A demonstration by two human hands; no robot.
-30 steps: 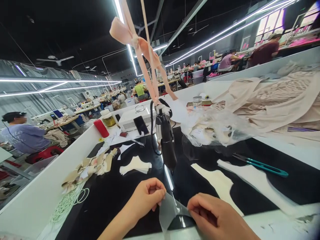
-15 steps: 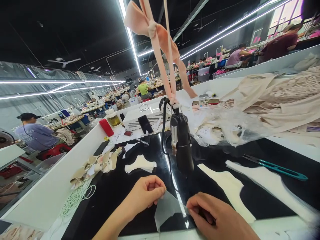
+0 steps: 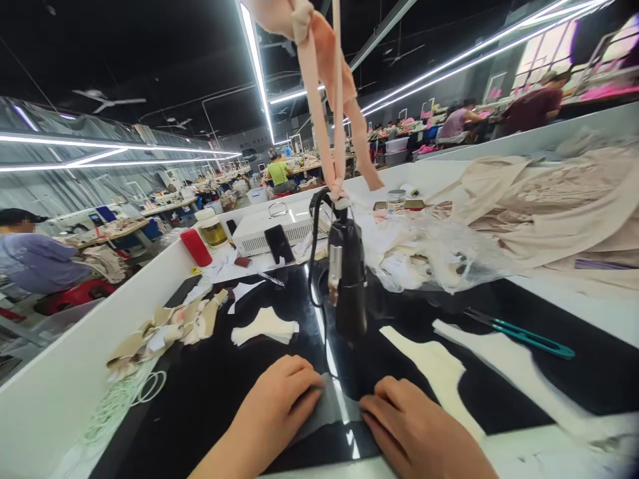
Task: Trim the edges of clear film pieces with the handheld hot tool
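A thin see-through sheet lies low over the glossy black tabletop. My left hand has its fingers closed on the sheet's left part. At its right end my right hand pinches the edge, fingers bent together. Beyond my hands hangs a black handheld tool on peach fabric strips. Cream cut pieces lie beyond my left hand. A pale yellow piece lies just right of my right hand, with a white piece farther right.
Teal tweezers rest at the right. Fabric scraps and pale green cord are at the left. Behind stand a white box, a phone and a plastic bag. Beige fabric is heaped at the back right.
The sheet has gone from raised and slanted to lower and flatter between my hands. Both hands have come down nearer the tabletop. The camera view has shifted, moving the surroundings left.
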